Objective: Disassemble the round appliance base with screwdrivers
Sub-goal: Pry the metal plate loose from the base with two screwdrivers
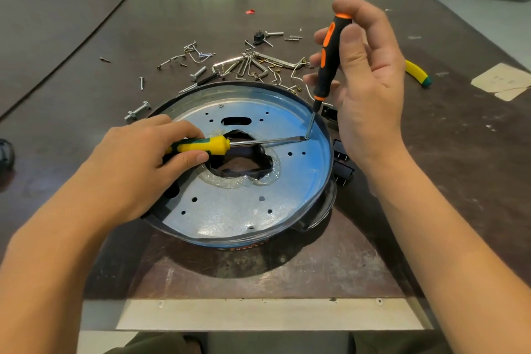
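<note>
The round appliance base (230, 210), a shallow metal pan with a black rim and a ragged centre hole, lies on the dark table. My left hand (138, 158) grips a yellow-and-green flat screwdriver (212, 146) held nearly level over the hole, its blade reaching right to a spot near the right rim. My right hand (365, 80) holds a black-and-orange screwdriver (327, 60) almost upright, fingers round its handle. Its tip (307, 136) comes down at the same spot, where the two blades meet.
Loose screws, bolts, hex keys and wire clips (244, 66) are scattered behind the base. Black switch parts (342, 164) lie by its right rim. A yellow-handled tool (416, 73) and paper scraps (502, 80) sit at the right. The table's metal front edge (258, 313) is close.
</note>
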